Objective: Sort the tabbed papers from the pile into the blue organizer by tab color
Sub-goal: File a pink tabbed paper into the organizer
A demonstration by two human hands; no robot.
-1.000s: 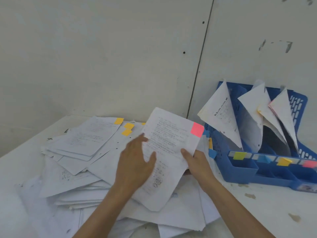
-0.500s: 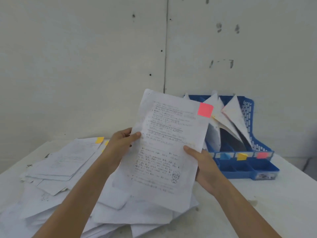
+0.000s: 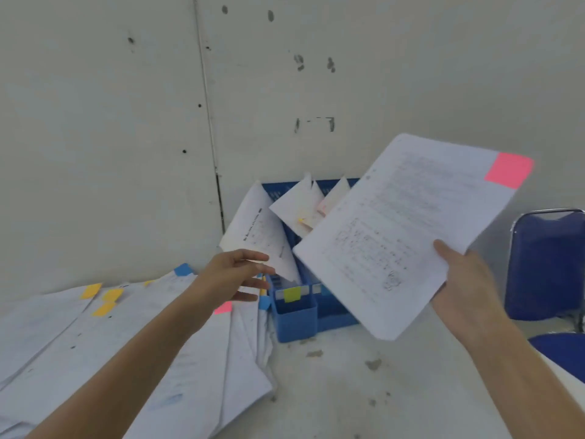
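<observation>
Right hand [image 3: 465,280] is up over the right side of the bench [image 3: 364,391], gripping the pink-tabbed sheet [image 3: 395,232] by its lower right edge: thumb lies on top of the page, and the other fingers are tucked underneath, out of sight. The sheet is tilted and in the air, covering the right half of the blue organizer [image 3: 296,318], touching nothing but that hand. Its pink tab [image 3: 509,170] sticks out at the far top corner, against the wall [image 3: 95,122]. Left hand [image 3: 234,274] hovers just left of the organizer with its fingers [image 3: 253,258] loosely spread, pointing right and holding nothing. Behind those fingertips a printed page [image 3: 262,236] stands leaning in the organizer's left slot, and two more folded pages [image 3: 297,204] poke up from slots further right, partly hidden by the held sheet. A yellow-green label [image 3: 292,294] marks the organizer's front left compartment. The pile [image 3: 142,343] sprawls across the left of the bench, running under the left forearm and right up beside the organizer; yellow tabs [image 3: 109,294], a blue tab [image 3: 183,269] and a pink one [image 3: 223,307] show along its far edge. A blue chair [image 3: 547,264] stands off to the right, beyond the bench's edge.
</observation>
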